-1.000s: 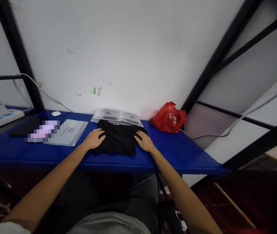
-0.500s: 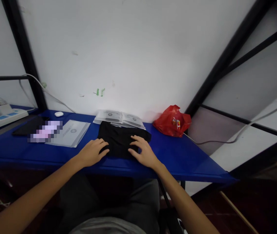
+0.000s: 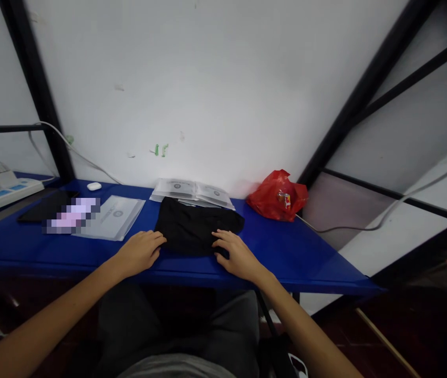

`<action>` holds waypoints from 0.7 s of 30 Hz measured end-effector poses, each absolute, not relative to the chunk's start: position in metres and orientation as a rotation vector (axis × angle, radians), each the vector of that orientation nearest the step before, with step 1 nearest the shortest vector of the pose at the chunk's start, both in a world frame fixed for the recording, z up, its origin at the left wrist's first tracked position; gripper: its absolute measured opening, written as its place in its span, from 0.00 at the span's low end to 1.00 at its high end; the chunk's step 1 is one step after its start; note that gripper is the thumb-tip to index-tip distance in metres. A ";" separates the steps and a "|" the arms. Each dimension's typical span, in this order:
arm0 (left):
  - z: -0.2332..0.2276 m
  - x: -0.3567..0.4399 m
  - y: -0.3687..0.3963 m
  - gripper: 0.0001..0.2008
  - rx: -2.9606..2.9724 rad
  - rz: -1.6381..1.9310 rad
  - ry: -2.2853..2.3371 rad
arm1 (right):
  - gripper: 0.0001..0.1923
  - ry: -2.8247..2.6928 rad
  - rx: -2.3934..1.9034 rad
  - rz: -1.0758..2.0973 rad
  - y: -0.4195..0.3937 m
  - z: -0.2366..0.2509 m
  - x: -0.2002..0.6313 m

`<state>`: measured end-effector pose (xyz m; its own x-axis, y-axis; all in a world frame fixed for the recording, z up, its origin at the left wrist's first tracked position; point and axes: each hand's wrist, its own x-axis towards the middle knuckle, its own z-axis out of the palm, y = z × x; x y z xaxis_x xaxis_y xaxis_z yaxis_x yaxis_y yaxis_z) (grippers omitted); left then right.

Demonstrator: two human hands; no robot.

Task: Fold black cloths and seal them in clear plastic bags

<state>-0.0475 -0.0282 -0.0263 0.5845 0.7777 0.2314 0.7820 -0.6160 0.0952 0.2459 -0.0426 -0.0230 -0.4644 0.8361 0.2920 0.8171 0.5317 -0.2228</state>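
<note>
A folded black garment [image 3: 194, 227] lies on the blue table [image 3: 298, 252], near its front edge. My left hand [image 3: 138, 252] rests on the table at the garment's near left corner, fingertips touching the cloth. My right hand [image 3: 237, 253] lies flat at the near right corner, fingers spread over the cloth's edge. Neither hand grips anything.
Clear plastic packets [image 3: 191, 190] lie behind the garment against the white wall. Another packet [image 3: 108, 216] and a dark tablet [image 3: 44, 205] lie to the left, with a white earbud case [image 3: 94, 186] and a power strip [image 3: 0, 190]. A red plastic bag [image 3: 278, 195] sits at right.
Both hands have slid back from the garment's middle toward its near edge. The garment looks shorter and neater than a second ago.
</note>
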 end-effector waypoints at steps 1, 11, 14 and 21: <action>-0.026 -0.047 -0.028 0.15 -2.776 -0.400 -1.365 | 0.11 -2.408 -1.361 0.060 -0.043 -0.023 0.246; -0.016 -0.061 -0.031 0.11 -2.829 -0.472 -1.482 | 0.06 -2.338 -1.319 0.188 -0.044 -0.024 0.259; -0.004 -0.065 -0.031 0.11 -2.917 -0.581 -1.563 | 0.05 -2.331 -1.301 0.285 -0.046 -0.014 0.259; 0.024 -0.061 -0.006 0.11 -2.895 -0.775 -1.866 | 0.10 -2.178 -1.417 0.372 -0.021 0.019 0.251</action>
<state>-0.0615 -0.0057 0.0238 0.3694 0.9177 0.1462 0.7512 -0.3875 0.5344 0.2510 -0.0205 0.0194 -0.3244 0.9075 0.2669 0.7673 0.4174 -0.4868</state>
